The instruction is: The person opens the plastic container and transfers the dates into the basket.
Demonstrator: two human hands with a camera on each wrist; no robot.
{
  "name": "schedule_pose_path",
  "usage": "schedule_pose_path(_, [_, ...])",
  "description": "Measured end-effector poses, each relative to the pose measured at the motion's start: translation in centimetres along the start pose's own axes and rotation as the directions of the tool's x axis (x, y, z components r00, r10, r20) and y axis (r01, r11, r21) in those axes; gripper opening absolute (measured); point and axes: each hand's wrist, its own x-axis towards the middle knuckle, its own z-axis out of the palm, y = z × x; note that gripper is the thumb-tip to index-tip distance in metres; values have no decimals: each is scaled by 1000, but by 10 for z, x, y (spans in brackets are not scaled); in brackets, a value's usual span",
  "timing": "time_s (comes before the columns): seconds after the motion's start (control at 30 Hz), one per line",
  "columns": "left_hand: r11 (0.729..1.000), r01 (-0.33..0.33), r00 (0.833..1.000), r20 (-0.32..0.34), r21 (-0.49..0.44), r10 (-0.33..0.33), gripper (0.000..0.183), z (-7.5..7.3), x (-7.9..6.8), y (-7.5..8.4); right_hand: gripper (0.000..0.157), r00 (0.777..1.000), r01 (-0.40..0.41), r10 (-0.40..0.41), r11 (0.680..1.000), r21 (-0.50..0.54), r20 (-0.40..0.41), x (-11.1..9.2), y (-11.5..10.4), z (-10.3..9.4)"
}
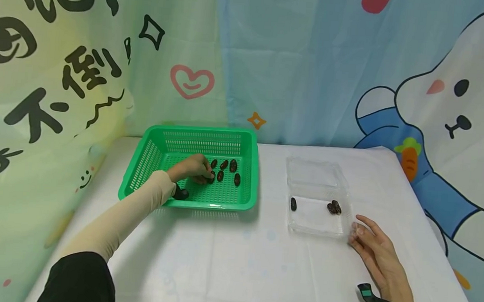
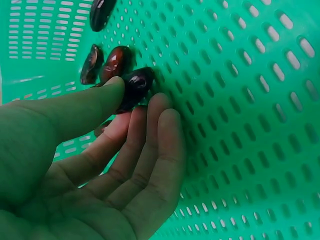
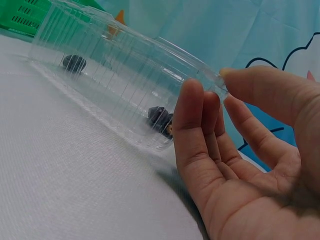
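Note:
Inside a green plastic basket (image 1: 187,203), my left hand (image 1: 192,167) pinches a dark brown date (image 2: 137,86) between thumb and fingers. Several more dates lie on the basket floor to its right, among them a reddish-brown date (image 2: 116,62) close beside the pinched one. My right hand (image 1: 375,254) holds the right rim of a clear plastic box (image 1: 316,228), thumb on the rim and fingers against the outer wall. The box's lid (image 1: 312,172) stands folded back. One date (image 1: 293,204) lies at the box's left side, and a small cluster of dates (image 1: 334,207) at its right.
A white cloth (image 1: 242,272) covers the table under the basket and box. Behind it hangs a printed curtain (image 1: 272,78) with a cartoon bear and hearts. A stretch of cloth separates the basket from the box.

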Motion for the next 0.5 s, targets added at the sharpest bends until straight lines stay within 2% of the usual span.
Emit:
schedule_pose_path(0.1, [999, -21, 1000, -4, 38, 21, 13, -1, -1, 0, 43, 1000, 6, -6, 1000, 7, 12, 1, -1, 0])
schedule_pose_path(0.27, [985, -48, 998, -19, 164, 52, 19, -4, -2, -1, 45, 999, 14, -15, 1000, 22, 31, 2, -1, 0])
schedule_pose_path(0.5, [936, -88, 994, -36, 341, 107, 26, -10, -7, -1, 44, 1000, 9, -9, 1000, 18, 17, 0, 1, 0])
